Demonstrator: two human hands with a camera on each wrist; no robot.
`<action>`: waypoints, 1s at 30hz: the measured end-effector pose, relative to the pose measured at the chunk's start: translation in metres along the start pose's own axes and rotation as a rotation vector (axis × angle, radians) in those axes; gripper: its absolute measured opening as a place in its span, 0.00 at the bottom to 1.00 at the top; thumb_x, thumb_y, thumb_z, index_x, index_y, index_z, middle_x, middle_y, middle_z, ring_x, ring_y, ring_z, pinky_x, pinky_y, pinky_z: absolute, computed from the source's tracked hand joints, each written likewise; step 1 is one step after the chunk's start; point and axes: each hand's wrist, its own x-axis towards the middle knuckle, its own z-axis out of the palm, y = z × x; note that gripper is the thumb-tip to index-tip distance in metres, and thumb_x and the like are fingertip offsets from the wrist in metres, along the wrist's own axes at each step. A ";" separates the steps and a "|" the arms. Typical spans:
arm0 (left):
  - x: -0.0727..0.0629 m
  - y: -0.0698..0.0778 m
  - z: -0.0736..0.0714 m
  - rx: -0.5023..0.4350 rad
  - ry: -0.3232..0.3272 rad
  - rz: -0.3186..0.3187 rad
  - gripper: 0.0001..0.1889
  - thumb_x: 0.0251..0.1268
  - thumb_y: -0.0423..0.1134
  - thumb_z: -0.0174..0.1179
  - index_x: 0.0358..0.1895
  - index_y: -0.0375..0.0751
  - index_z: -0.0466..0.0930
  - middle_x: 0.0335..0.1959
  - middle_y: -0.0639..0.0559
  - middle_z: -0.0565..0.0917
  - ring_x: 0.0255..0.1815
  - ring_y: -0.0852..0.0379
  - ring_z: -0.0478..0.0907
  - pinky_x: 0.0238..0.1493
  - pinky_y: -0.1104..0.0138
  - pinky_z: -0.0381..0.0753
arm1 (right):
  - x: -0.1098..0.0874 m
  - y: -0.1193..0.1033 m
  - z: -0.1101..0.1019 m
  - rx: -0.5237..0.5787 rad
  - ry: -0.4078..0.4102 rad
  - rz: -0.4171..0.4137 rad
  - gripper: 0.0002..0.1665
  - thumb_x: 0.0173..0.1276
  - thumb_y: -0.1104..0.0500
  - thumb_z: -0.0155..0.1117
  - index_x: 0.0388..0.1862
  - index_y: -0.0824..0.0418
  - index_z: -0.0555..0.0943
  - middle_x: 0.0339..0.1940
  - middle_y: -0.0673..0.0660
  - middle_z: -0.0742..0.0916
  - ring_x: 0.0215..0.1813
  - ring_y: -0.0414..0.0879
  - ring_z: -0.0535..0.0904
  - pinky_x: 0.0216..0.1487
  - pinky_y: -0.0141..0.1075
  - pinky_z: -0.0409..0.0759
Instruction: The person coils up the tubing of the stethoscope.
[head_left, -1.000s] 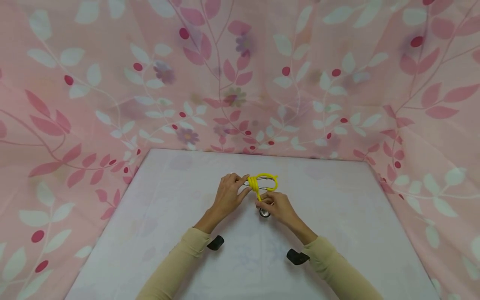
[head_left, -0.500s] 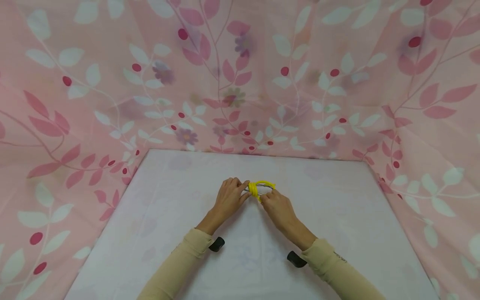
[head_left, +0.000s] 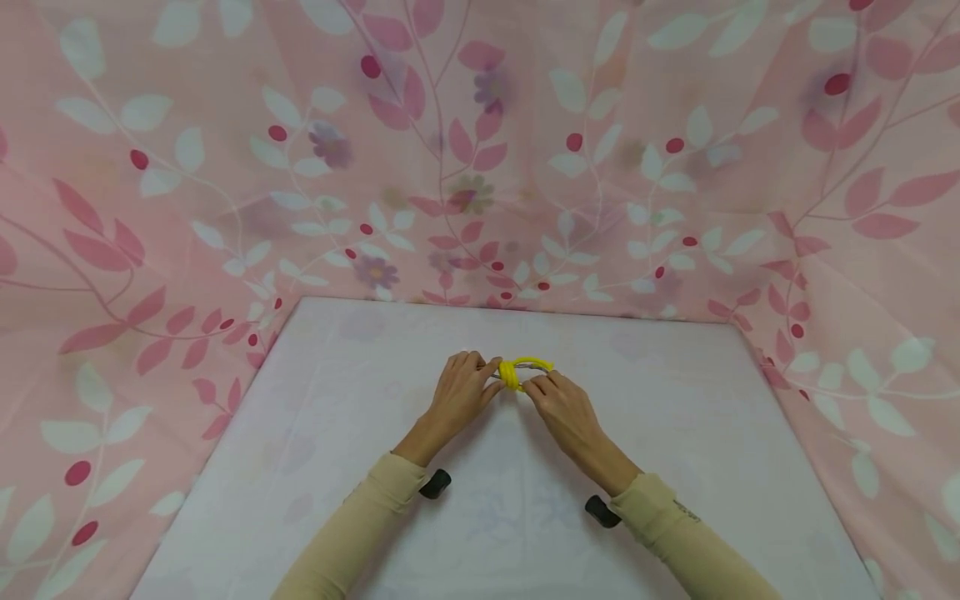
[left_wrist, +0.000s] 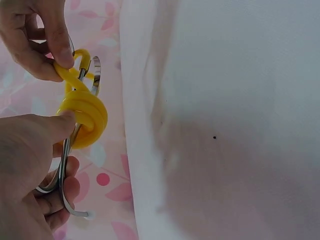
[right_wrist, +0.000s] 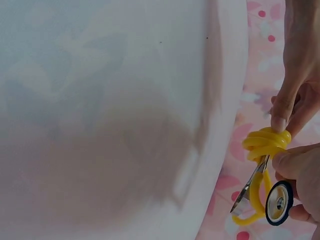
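Note:
Between both hands is a stethoscope with yellow tubing [head_left: 509,375], several turns of it wound tightly round its metal ear tubes [left_wrist: 62,175]. My left hand [head_left: 459,396] holds the ear-tube end, its thumb pressed at the edge of the coil. Close to the coil's other side, my right hand [head_left: 564,410] pinches the yellow tube between thumb and finger. The round chest piece [right_wrist: 279,203], black-rimmed with a metal face, shows beside the right fingers in the right wrist view. In the head view that hand hides it. A loop of tubing extends past the coil.
A table with a white cover [head_left: 495,533] lies beneath the hands. Pink leaf-patterned cloth [head_left: 480,167] stands at the back and both sides. Small black pieces [head_left: 602,511] jut out by the sleeve cuffs.
My right hand has come up from below the coil to the loop beside it, with the tube's end. The chest piece has gone out of sight in the head view. My left hand stays nearly still.

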 end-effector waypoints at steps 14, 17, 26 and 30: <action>0.002 -0.002 -0.001 -0.023 -0.028 0.029 0.24 0.61 0.50 0.67 0.60 0.47 0.81 0.40 0.48 0.80 0.42 0.51 0.73 0.57 0.58 0.73 | -0.005 0.013 0.007 0.004 0.069 -0.177 0.18 0.56 0.66 0.73 0.47 0.63 0.85 0.43 0.55 0.89 0.45 0.48 0.83 0.49 0.35 0.83; 0.002 -0.005 -0.001 -0.069 -0.023 0.051 0.25 0.61 0.49 0.68 0.60 0.46 0.81 0.39 0.48 0.80 0.42 0.51 0.73 0.58 0.57 0.73 | -0.007 0.015 0.008 0.019 0.104 -0.202 0.17 0.58 0.66 0.70 0.48 0.63 0.85 0.43 0.56 0.88 0.46 0.48 0.84 0.51 0.36 0.83; -0.002 -0.012 0.000 -0.116 0.005 0.139 0.25 0.63 0.50 0.65 0.61 0.44 0.80 0.39 0.47 0.79 0.44 0.49 0.75 0.65 0.53 0.71 | -0.011 0.020 0.013 0.100 0.138 -0.253 0.15 0.76 0.63 0.51 0.49 0.63 0.85 0.43 0.55 0.89 0.46 0.48 0.86 0.49 0.37 0.84; -0.002 -0.014 0.000 -0.154 0.032 0.143 0.25 0.62 0.46 0.67 0.60 0.41 0.80 0.38 0.46 0.79 0.43 0.47 0.75 0.65 0.50 0.70 | -0.011 0.022 0.009 0.103 0.102 -0.237 0.14 0.66 0.66 0.64 0.50 0.63 0.85 0.44 0.56 0.89 0.46 0.48 0.86 0.49 0.38 0.84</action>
